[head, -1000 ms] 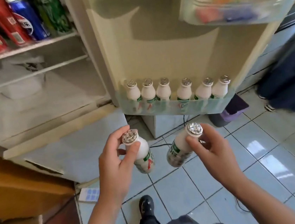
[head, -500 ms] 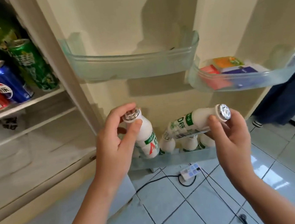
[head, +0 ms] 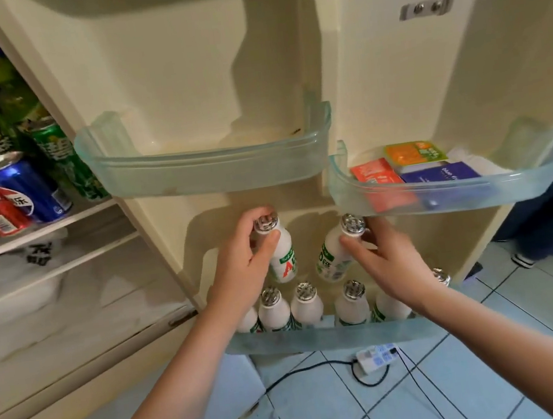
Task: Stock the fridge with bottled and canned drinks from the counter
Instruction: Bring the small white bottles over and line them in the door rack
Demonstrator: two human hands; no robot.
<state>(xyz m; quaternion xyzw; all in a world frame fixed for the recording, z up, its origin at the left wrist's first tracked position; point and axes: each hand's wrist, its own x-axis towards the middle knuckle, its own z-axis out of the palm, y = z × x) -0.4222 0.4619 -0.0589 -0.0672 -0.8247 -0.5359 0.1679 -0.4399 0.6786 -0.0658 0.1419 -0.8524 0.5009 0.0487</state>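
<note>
My left hand (head: 245,264) grips a small white milk-drink bottle (head: 282,257) with a silver foil cap near its neck. My right hand (head: 386,259) pinches a second white bottle (head: 335,254) by its neck, tilted left. Both bottles hang above the bottom door bin (head: 317,339), behind a row of several like bottles (head: 308,305) that stand in it. The fridge door is open in front of me.
The middle door bin (head: 208,168) holds nothing. A right-hand bin (head: 452,189) holds small boxes. Cans (head: 30,189) fill the fridge shelf at left. A power strip (head: 376,356) and cables lie on the tiled floor. A person's leg (head: 544,213) stands at right.
Both hands have carried their bottles down and in toward the bottom door bin. The right bottle has swung from lying sideways to nearly upright.
</note>
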